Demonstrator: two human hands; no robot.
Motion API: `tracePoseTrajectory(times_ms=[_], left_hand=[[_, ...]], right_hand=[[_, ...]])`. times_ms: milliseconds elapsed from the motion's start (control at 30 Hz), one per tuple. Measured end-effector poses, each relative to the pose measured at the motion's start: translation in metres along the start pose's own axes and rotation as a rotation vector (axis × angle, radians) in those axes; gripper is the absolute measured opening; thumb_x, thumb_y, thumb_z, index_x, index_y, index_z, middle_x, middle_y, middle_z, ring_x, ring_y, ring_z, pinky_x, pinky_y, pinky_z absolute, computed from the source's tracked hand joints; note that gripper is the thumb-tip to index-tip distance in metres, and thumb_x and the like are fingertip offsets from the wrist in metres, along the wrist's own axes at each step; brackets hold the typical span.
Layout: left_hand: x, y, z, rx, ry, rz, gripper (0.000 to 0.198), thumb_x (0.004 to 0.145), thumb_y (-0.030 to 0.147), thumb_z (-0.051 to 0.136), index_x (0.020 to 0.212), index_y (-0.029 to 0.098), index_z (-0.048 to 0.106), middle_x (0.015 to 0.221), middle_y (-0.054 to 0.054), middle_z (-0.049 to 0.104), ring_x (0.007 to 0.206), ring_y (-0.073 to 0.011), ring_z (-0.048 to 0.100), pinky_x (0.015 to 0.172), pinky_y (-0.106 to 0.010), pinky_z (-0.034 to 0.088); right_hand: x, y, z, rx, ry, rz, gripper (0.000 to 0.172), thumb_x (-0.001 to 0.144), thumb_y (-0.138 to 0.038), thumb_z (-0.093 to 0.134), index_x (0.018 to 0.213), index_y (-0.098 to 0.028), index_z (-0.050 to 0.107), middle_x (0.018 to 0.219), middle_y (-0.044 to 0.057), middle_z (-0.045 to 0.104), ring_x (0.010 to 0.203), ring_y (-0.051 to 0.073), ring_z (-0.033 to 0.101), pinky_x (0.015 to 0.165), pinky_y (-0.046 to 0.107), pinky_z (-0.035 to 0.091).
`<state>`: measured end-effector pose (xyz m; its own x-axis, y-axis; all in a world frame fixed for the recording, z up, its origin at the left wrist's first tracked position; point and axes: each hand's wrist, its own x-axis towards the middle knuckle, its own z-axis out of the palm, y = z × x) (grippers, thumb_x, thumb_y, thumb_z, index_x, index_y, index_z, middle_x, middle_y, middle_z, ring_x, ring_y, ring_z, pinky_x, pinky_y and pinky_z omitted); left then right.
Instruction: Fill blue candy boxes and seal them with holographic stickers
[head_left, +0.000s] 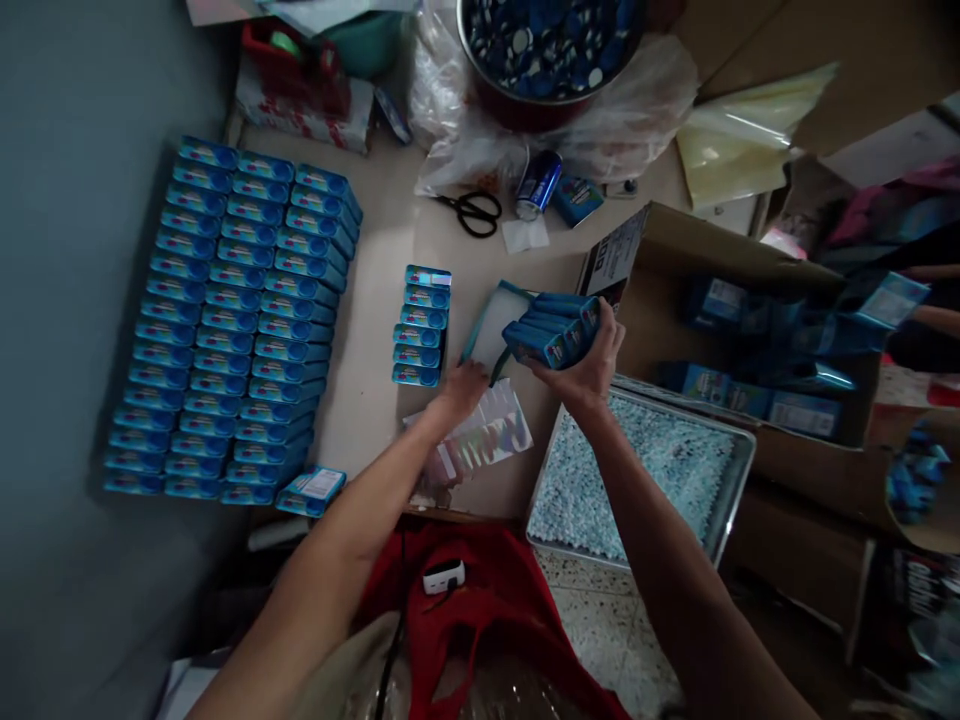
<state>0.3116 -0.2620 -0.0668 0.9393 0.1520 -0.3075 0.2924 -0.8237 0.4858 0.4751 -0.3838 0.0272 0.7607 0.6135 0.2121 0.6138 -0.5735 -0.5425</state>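
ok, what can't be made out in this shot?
Head view:
- Labels on the boxes in the right hand: too small, blurred.
- Bowl: cut by top edge.
- What the left hand touches: hidden by its fingers.
- Carton contents: dark, blurred.

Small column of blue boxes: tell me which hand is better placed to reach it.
Left, probably. The left hand lies right beside the small column and seems to hold nothing; the right hand is shut on a bundle of blue boxes, farther off.
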Motion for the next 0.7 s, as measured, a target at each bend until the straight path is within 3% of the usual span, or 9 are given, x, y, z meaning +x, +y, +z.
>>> tracePoseTrajectory(times_ms=[167, 367, 533, 700], left_hand=[[-0.029, -0.016, 0.007, 0.065, -0.05, 0.029, 0.027, 0.094, 0.006, 0.053, 0.1, 0.014, 0.079, 0.105, -0.016, 0.072, 0.103, -0.0288, 0.066, 0.109, -0.05, 0.042], [-0.024, -0.017, 0.023, 0.028, -0.092, -0.039, 0.025, 0.092, 0.005, 0.054, 0.098, 0.011, 0.077, 0.106, -0.019, 0.073, 0.105, -0.0299, 0.067, 0.101, -0.047, 0.044], [-0.023, -0.02, 0.037, -0.01, -0.086, -0.085, 0.032, 0.085, -0.002, 0.055, 0.1, 0.013, 0.077, 0.111, -0.018, 0.073, 0.102, -0.027, 0.068, 0.102, -0.044, 0.043], [-0.025, -0.018, 0.035, -0.052, -0.069, -0.093, 0.03, 0.087, 0.0, 0.054, 0.099, 0.014, 0.078, 0.111, -0.018, 0.073, 0.106, -0.0297, 0.067, 0.103, -0.046, 0.044]], right_hand=[[0.014, 0.006, 0.031, 0.118, -0.156, -0.089, 0.118, 0.067, -0.066, 0.083, 0.161, -0.021, 0.026, 0.144, 0.018, 0.048, 0.134, 0.039, 0.052, 0.117, 0.058, 0.046], [0.035, 0.004, 0.077, 0.148, -0.372, -0.148, 0.122, 0.066, -0.06, 0.089, 0.161, -0.016, 0.026, 0.149, 0.021, 0.048, 0.139, 0.037, 0.049, 0.119, 0.058, 0.044], [0.046, 0.006, 0.083, 0.159, -0.453, -0.227, 0.117, 0.066, -0.062, 0.087, 0.157, -0.012, 0.032, 0.149, 0.02, 0.05, 0.137, 0.035, 0.048, 0.121, 0.055, 0.042], [0.047, 0.001, 0.082, 0.183, -0.469, -0.272, 0.121, 0.067, -0.064, 0.086, 0.159, -0.01, 0.029, 0.15, 0.022, 0.049, 0.139, 0.034, 0.048, 0.122, 0.054, 0.042]])
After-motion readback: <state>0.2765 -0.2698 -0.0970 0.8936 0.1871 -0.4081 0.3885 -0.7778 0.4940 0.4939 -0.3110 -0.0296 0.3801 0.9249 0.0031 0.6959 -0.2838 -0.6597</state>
